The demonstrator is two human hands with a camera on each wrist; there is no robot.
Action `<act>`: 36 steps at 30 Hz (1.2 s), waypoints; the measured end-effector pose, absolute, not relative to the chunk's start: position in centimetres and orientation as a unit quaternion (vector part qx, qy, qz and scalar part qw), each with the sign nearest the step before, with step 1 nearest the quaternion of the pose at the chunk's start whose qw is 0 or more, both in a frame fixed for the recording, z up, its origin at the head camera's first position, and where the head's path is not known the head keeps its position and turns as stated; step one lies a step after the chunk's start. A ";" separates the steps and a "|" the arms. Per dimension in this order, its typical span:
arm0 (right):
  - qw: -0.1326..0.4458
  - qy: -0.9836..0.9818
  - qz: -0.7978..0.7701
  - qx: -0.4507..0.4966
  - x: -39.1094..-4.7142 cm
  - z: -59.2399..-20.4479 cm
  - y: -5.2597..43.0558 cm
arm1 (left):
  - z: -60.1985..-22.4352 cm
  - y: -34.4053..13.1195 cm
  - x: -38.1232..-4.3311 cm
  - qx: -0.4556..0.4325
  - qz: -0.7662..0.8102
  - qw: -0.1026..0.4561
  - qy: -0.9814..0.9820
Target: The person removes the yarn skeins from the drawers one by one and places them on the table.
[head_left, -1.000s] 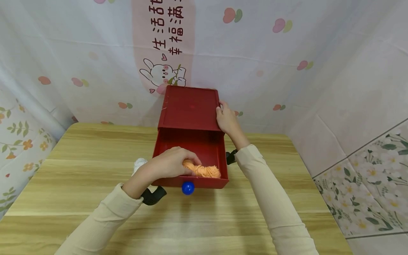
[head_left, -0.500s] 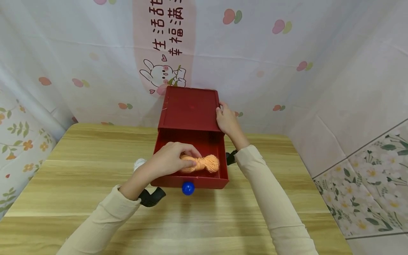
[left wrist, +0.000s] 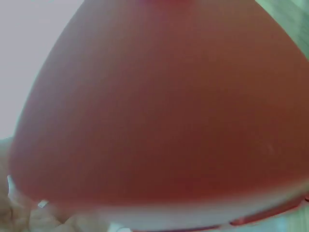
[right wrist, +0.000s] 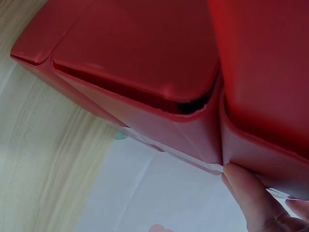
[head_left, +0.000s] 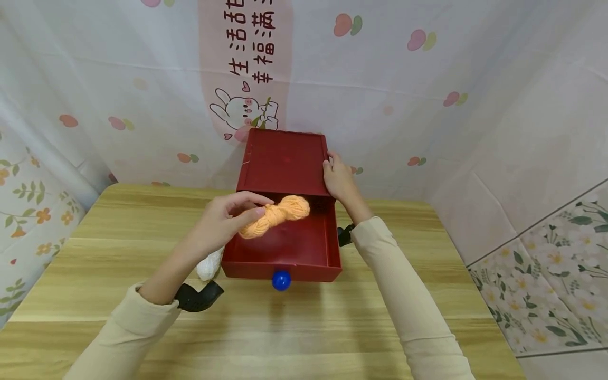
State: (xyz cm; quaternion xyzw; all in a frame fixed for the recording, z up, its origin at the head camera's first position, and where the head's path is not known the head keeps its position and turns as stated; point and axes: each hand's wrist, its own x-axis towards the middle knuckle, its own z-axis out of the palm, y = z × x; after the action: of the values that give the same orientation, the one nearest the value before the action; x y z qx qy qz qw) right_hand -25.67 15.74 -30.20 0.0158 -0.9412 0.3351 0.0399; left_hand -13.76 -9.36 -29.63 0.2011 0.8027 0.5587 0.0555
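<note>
In the head view my left hand [head_left: 223, 214] pinches an orange yarn skein [head_left: 277, 215] between thumb and fingers, above the pulled-out red drawer [head_left: 285, 272]. The skein is tied at its middle and tilts up to the right. A blue ball knob [head_left: 281, 281] sits on the drawer's front. My right hand [head_left: 339, 177] rests against the right side of the red box [head_left: 285, 161], its fingers along the edge. In the right wrist view a finger [right wrist: 248, 193] touches the red casing [right wrist: 188, 135]. The left wrist view is filled by a blurred reddish surface [left wrist: 159, 111].
A white bundle [head_left: 209, 265] lies on the wooden table [head_left: 142, 237] left of the drawer, partly behind the left forearm. A printed curtain [head_left: 380, 105] hangs right behind the box. Black wrist mounts [head_left: 199, 297] stick out beneath the hands.
My left hand has lifted the orange skein up from the drawer's front and moved it left, over the drawer. More of the white bundle shows. The right hand and the box stay put.
</note>
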 end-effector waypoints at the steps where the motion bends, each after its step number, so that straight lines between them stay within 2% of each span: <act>1: 0.039 -0.941 0.335 0.016 -25.7 -30.2 15.8 | -29.6 -9.8 -13.7 0.188 0.586 0.066 0.785; 6: 0.037 -0.941 0.335 0.013 -25.7 -30.4 15.9 | -30.3 -12.4 -13.6 0.108 0.757 0.162 0.624; 10: 0.036 -0.941 0.336 0.012 -25.7 -30.4 15.9 | -31.8 -14.8 -13.7 0.096 0.864 0.229 0.439; 22: 0.030 -0.941 0.337 0.015 -25.8 -30.3 15.9 | -38.5 -21.5 -13.5 0.110 0.916 0.372 0.106; 27: 0.034 -0.940 0.338 0.016 -25.9 -30.2 16.0 | -41.9 -23.0 -13.3 0.095 0.911 0.398 0.050; 36: 0.030 -0.941 0.337 0.015 -25.9 -30.2 15.8 | -46.2 -24.7 -13.5 0.054 0.904 0.414 0.089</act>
State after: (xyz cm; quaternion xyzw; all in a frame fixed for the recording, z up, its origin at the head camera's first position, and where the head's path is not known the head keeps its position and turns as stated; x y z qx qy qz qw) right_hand -25.85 15.80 -30.24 0.0154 -0.9410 0.3369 0.0297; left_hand -13.51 -24.75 -46.18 0.0538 0.0887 0.9044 0.4139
